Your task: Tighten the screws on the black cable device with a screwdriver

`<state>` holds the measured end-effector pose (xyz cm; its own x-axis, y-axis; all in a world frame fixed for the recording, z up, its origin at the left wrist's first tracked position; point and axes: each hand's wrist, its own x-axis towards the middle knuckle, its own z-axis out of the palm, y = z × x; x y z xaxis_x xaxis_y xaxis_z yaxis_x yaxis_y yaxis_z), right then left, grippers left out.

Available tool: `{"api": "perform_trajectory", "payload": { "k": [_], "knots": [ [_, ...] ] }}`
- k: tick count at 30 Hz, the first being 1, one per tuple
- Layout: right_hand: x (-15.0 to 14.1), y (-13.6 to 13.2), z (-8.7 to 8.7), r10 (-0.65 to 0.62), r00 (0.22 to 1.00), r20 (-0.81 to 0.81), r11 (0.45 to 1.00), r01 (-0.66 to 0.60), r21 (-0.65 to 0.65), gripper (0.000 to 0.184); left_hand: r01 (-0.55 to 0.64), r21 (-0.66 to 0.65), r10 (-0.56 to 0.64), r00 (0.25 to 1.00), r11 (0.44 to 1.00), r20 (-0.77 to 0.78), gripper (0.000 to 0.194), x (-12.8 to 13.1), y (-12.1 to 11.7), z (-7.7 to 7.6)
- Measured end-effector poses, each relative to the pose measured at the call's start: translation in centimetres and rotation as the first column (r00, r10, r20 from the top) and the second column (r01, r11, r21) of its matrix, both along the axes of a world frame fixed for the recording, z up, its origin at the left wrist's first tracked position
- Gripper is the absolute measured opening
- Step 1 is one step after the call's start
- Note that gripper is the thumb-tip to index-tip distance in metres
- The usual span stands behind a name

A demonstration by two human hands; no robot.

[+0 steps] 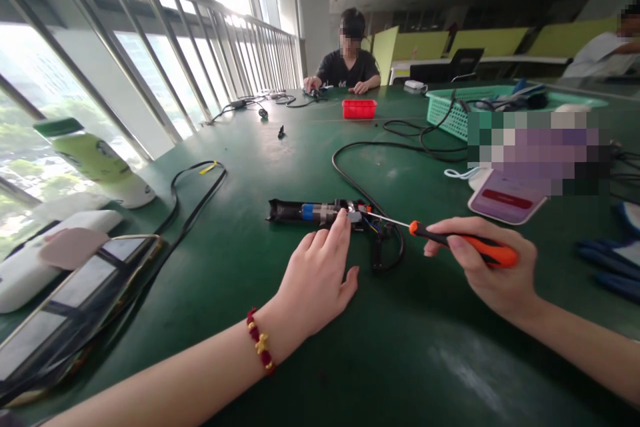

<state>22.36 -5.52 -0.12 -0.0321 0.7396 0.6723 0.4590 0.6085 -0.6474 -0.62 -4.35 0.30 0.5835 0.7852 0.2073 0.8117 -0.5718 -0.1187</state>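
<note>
Table: its green surface (390,360) stretches between the two forearms, and its left edge runs along the metal railing (193,20).
Left hand: the hand (317,273) has its fingers extended rather than clenched, fingertips pressing the black device (290,211).
Right hand: the hand (493,273) is wrapped around the orange-and-black handle of the screwdriver (504,255), whose thin shaft points left to the device's right end.
Black device: it lies flat ahead of the left hand, crosswise, well inside the table edges, with small wires at its right end.
Left side: a dark-framed object (75,297) and a black cord (200,203) flank the left forearm; a green-capped bottle (103,167) stands beyond.
Right side: blue material (607,260) lies near the frame edge; a phone (507,197) sits beyond the right hand.
Middle: a black cable (334,157) loops beyond and beside the device.
Far: a green basket (446,117) right, a red bin (359,109) centre, a seated person (350,67) behind.
</note>
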Motion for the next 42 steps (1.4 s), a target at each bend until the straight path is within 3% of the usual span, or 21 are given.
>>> {"api": "perform_trajectory", "payload": {
  "k": [12, 23, 35, 42],
  "knots": [
    [0.6, 0.3, 0.1, 0.056, 0.998, 0.031, 0.996, -0.054, -0.066, 0.028, 0.020, -0.043, -0.016, 0.996, 0.999, 0.083, 0.064, -0.3, 0.5, 0.1],
    [1.2, 0.8, -0.4, 0.000, 1.000, -0.005, 0.984, -0.001, -0.176, 0.028, 0.031, -0.018, -0.029, 0.995, 0.999, 0.095, 0.062, -0.5, 0.9, 0.0],
    [0.9, 1.2, 0.2, -0.048, 0.995, 0.086, 0.982, 0.063, -0.177, 0.020, 0.032, 0.012, -0.033, 0.995, 0.999, 0.089, 0.060, -0.7, 1.3, 0.0],
    [1.3, 1.1, 0.4, 0.005, 0.994, 0.113, 0.994, 0.007, -0.106, 0.026, 0.017, -0.039, -0.014, 0.997, 0.999, 0.071, 0.063, -1.0, 1.3, 0.1]
  ]
}}
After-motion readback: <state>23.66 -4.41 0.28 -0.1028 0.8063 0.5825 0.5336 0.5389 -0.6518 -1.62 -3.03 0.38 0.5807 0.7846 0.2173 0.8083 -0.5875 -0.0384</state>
